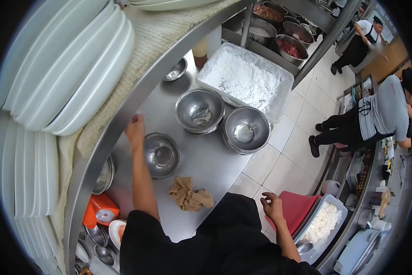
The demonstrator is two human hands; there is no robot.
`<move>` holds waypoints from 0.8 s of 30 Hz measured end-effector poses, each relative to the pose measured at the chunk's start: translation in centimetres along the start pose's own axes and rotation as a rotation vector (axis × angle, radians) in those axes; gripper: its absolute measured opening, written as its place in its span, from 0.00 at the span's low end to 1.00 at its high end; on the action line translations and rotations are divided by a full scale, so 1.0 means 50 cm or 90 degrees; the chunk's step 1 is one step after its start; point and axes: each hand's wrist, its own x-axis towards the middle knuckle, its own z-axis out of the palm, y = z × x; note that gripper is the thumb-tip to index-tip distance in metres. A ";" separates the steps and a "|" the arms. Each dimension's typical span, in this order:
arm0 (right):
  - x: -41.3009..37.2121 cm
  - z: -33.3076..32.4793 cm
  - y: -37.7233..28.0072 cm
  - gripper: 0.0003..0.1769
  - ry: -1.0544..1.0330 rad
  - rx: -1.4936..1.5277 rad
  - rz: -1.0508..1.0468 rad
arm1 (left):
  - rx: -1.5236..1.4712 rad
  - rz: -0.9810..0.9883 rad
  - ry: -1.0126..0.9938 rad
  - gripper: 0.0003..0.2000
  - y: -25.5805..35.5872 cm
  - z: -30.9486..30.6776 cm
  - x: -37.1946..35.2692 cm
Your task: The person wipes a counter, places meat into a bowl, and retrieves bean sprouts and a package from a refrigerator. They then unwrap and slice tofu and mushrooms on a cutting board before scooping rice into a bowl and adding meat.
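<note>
My left hand [135,131] reaches over the steel table, close to the upper shelf's edge; its fingers are blurred and what they hold, if anything, cannot be made out. Beside that forearm sits a steel bowl [162,156]. Farther off are a stacked bowl [200,111] with something shiny inside and another bowl stack [246,131]. A crumpled brown cloth [190,194] lies near my body. My right hand [273,206] hangs at my side with loosely bent fingers, apart and empty, near a red lid [292,208].
Stacked white plates [73,68] fill the shelf at left. A tray of white powder [247,75] stands at the table's far end. An orange scale [105,211] is below the shelf. A tub of white food [323,222] stands at right. A co-worker [380,110] bends over a counter.
</note>
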 end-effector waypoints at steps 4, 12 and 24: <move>0.011 0.001 -0.031 0.13 0.011 0.053 -0.013 | -0.266 -0.222 -0.270 0.31 0.164 0.129 0.088; 0.035 -0.009 -0.096 0.08 0.114 0.164 -0.037 | -0.543 -0.425 -0.319 0.16 0.184 0.356 0.244; 0.143 -0.094 -0.215 0.19 0.170 0.404 -0.089 | -0.350 -0.120 -0.588 0.11 0.429 0.072 -0.253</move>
